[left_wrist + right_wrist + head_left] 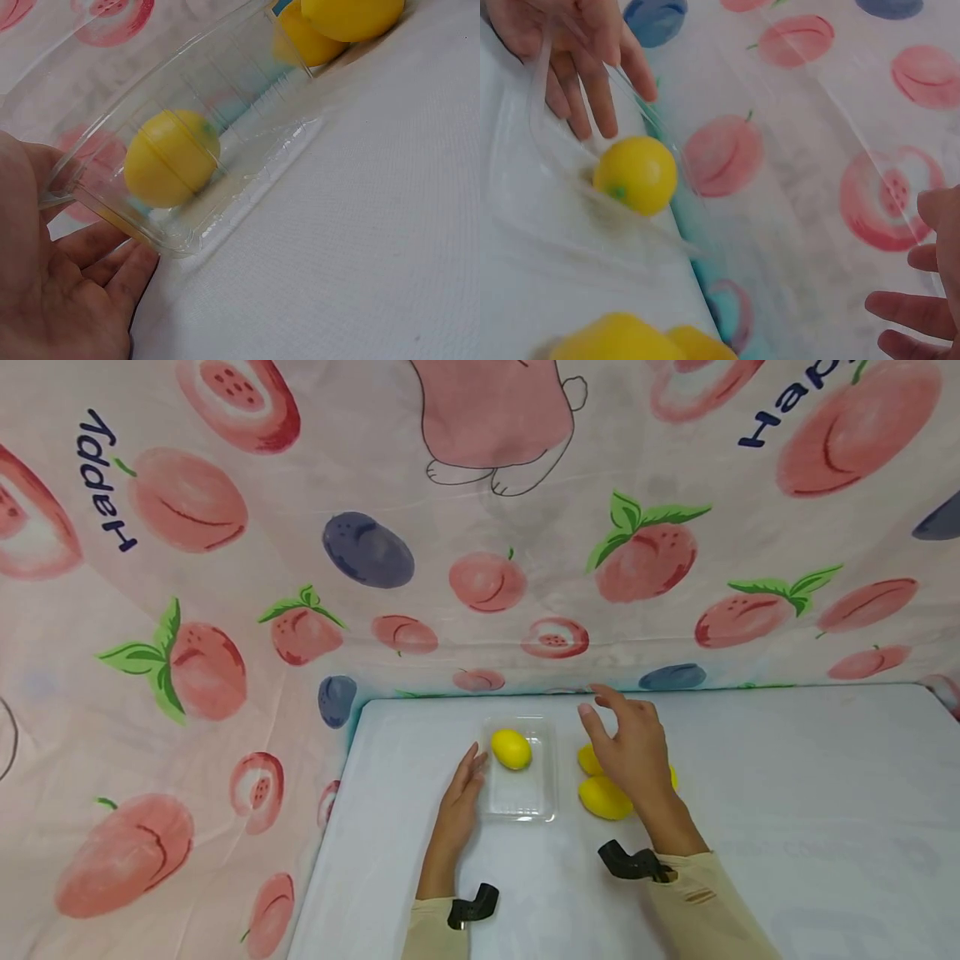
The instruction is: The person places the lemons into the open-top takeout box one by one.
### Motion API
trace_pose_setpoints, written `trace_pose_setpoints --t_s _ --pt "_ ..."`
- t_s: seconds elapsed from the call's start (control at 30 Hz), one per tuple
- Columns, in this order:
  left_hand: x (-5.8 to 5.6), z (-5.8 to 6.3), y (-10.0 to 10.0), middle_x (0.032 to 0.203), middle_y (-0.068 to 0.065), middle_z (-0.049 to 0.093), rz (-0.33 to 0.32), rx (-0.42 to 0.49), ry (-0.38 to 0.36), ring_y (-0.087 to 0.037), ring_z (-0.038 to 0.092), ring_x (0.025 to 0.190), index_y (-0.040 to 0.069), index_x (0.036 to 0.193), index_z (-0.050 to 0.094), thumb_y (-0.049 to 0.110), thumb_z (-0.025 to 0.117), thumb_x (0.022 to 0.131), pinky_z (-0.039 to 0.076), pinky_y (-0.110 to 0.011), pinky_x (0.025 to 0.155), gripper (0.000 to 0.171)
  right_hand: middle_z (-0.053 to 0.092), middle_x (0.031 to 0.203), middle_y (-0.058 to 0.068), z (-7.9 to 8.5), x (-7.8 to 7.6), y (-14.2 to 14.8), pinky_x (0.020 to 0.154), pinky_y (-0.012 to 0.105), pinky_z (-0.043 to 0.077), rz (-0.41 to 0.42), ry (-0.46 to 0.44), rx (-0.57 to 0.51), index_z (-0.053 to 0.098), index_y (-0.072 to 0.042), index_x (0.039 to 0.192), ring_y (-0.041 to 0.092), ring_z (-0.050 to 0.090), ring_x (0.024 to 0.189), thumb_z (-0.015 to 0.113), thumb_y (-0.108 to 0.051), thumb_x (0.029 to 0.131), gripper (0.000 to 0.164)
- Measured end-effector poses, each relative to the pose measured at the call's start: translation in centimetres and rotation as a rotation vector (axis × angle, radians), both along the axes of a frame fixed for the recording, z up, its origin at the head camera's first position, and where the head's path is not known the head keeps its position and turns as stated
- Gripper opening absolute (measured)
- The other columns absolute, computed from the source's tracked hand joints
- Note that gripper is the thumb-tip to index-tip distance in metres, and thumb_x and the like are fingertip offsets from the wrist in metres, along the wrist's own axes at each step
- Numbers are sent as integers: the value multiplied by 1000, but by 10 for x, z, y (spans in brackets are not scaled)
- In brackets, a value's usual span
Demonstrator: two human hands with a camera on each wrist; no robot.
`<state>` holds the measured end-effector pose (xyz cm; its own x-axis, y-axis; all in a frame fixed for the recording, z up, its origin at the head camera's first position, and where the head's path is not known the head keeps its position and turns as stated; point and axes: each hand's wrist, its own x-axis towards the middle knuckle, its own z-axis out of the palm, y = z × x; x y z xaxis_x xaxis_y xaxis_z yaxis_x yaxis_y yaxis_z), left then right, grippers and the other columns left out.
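Observation:
A clear plastic container (519,800) lies on the white table with one yellow lemon (512,749) inside, near its far end. My left hand (461,799) is at the container's left side, its fingers (124,270) extended along the outside of the wall. Over the other lemons (605,798), to the right of the container, my right hand (636,747) is raised with thumb and fingers spread and nothing between them. That hand partly covers these lemons in the head view. In the right wrist view its fingers (911,311) appear at the right edge, apart from any lemon.
The white table (810,827) extends to the right of both hands. Behind it hangs a pink cloth (420,435) printed with fruit, which also runs down the left side. Each wrist wears a black camera mount (474,907).

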<state>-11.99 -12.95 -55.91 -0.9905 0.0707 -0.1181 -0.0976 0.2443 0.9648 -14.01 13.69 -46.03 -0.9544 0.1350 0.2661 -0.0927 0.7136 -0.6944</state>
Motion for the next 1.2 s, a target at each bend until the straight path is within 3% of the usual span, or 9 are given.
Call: trace_pose_setpoints --t_s 0.23,0.47,0.73,0.83,1.0,1.2 --pt "-1 1 0 157 3 50 -2 3 0 -25 40 150 35 159 35 29 43 110 26 -54 125 50 68 132 19 0 12 31 101 71 38 -32 36 -14 58 -12 144 47 49 124 56 -42 104 50" --pt "0 0 -2 156 3 50 3 5 2 -25 40 150 38 158 36 31 44 110 27 -54 125 50 66 133 22 -8 24 54 99 71 35 -63 21 -10 56 -12 146 51 47 124 59 -39 103 52" --pt "-1 -3 -2 156 3 51 6 7 -6 -26 41 149 39 158 36 32 43 110 27 -55 125 49 64 135 25 -27 33 73 98 68 34 -107 -75 -15 52 -10 148 51 48 123 58 -45 102 59" --pt "-1 -2 -2 155 5 51 15 4 -20 -24 41 149 43 157 36 33 44 109 27 -53 125 49 61 138 26 -33 36 77 97 68 34 -106 -136 -15 48 -10 151 51 46 123 57 -49 102 64" --pt "0 -1 -1 156 2 51 10 7 -11 -26 42 149 38 158 36 30 44 109 28 -54 125 50 58 143 25 -45 42 84 98 69 37 -96 -251 -21 42 -12 155 49 47 126 53 -56 101 71" --pt "0 -1 1 155 0 51 7 13 9 -27 42 148 33 159 36 27 43 110 27 -55 125 50 62 138 25 -64 47 91 96 67 41 -41 -240 -9 44 -10 153 47 55 120 57 -53 100 69"
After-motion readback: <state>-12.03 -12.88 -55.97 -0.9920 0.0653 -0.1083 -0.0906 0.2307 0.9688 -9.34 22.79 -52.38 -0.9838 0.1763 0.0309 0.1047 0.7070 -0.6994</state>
